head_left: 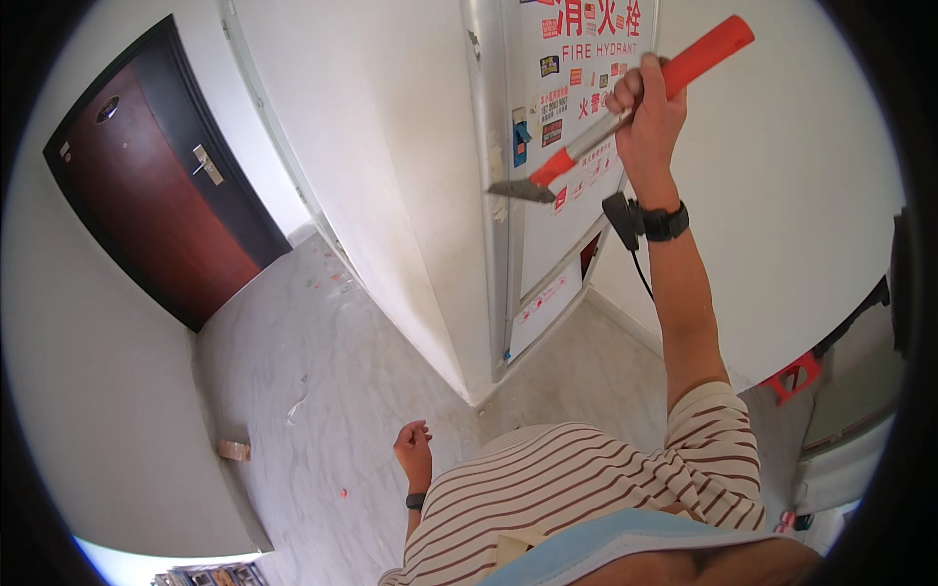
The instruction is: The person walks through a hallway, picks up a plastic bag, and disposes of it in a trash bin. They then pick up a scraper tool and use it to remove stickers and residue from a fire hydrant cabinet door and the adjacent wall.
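High on the right, my right hand [652,121] grips a long-handled scraper [711,55] by its red handle and metal shaft. Its wide dark blade [522,191] lies over the left metal frame [500,256] of a white fire hydrant cabinet [546,249]. Whether the blade touches the frame I cannot tell. Paper residue [498,165] clings to that frame beside the blade. Stickers and red lettering cover the cabinet door, which has a blue latch [521,143]. My left hand [415,448] hangs low at my side, fingers loosely bent, with nothing visible in it.
A white wall corner [440,256] juts out left of the cabinet. Farther left stands a closed brown door [176,198]. Small scraps [322,282] lie on the marbled floor [293,454]. A small block [234,450] sits by the left wall, and a red plastic object [795,377] at right.
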A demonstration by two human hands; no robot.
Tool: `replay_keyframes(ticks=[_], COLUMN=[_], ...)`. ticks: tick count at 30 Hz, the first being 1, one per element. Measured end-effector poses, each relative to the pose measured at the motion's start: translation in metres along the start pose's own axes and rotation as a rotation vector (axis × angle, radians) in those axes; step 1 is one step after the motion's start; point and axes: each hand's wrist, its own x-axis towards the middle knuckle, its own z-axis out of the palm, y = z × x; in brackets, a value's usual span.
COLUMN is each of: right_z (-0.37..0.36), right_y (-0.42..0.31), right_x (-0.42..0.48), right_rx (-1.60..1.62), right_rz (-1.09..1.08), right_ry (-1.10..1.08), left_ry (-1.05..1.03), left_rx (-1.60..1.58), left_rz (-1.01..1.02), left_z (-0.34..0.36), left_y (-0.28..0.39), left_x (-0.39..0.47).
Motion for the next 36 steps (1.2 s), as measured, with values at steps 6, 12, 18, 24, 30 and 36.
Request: replay_keyframes(ticks=[6, 12, 18, 24, 30, 36], right_z=[0.033, 0.046, 0.061, 0.039, -0.013, -0.034], right_y=[-0.003, -0.007, -0.010, 0.009, 0.060, 0.087], right_x=[0.025, 0.037, 0.044, 0.029, -0.021, -0.017], right_rx=[-0.024, -0.027, 0.024, -0.404, -0.675, -0.500], right_rz=[-0.292, -0.208, -0.062, 0.249, 0.333, 0.522], right_ry=[-0.099, -0.018, -0.117, -0.369, -0.410, -0.422], left_ry=[-0.055, -0.127, -0.257, -0.312, -0.180, -0.265], left_rx=[0.011, 0.064, 0.259, 0.314, 0.359, 0.384], left_rz=[0.000, 0.053, 0.258, 0.289, 0.126, 0.090], left_z=[-0.002, 0.034, 0.078, 0.078, 0.053, 0.058], left_y=[-0.015, -0.022, 0.006, 0.001, -0.025, -0.041], left_x=[0.009, 0.021, 0.014, -0.001, -0.021, -0.025])
